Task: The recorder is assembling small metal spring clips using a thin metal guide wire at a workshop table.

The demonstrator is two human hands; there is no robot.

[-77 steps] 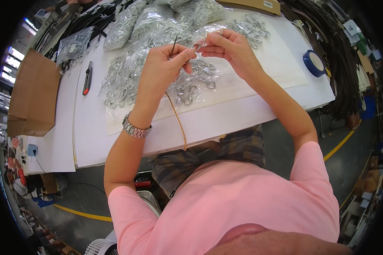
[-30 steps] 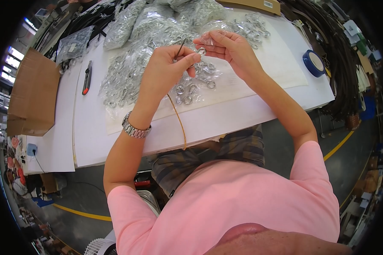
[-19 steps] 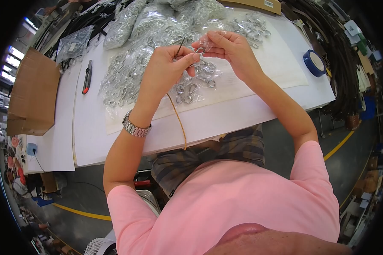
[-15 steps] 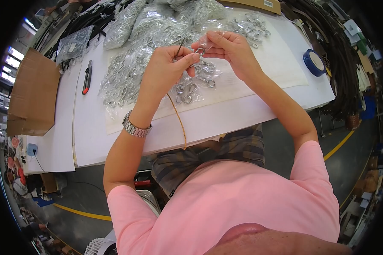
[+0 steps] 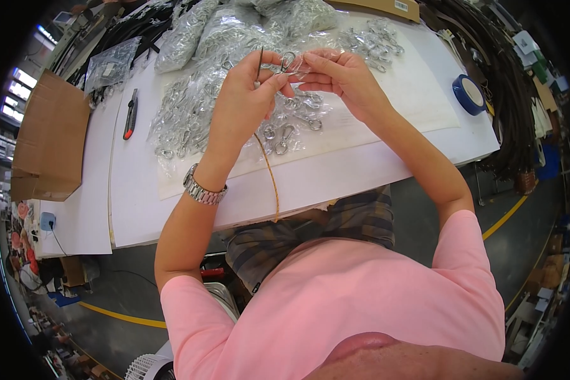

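My left hand [image 5: 250, 82] is closed, its thumb and forefinger pinching a small metal snap hook [image 5: 287, 59]. A thin dark pointed rod [image 5: 260, 62] also sticks up from that hand. Below it, a yellow-brown cord [image 5: 269, 168] runs down to the table's front edge; whether it joins the rod is hidden. Beside the hook, my right hand [image 5: 343, 79] pinches a clear plastic bag [image 5: 305, 62]. Under both hands spreads a pile of bagged metal snap hooks [image 5: 199, 107]. Fuller bags of hooks [image 5: 228, 31] are heaped behind it.
A utility knife [image 5: 130, 115] lies left of the pile, near a cardboard box [image 5: 50, 136]. On the right are a roll of blue tape [image 5: 468, 94] and bundles of dark straps [image 5: 510, 107]. More bagged hooks [image 5: 373, 41] sit at the back of the white table [image 5: 361, 158].
The snap hook has moved up and slightly left between my hands. The dark rod has turned more upright. My right hand keeps its pinch on the plastic.
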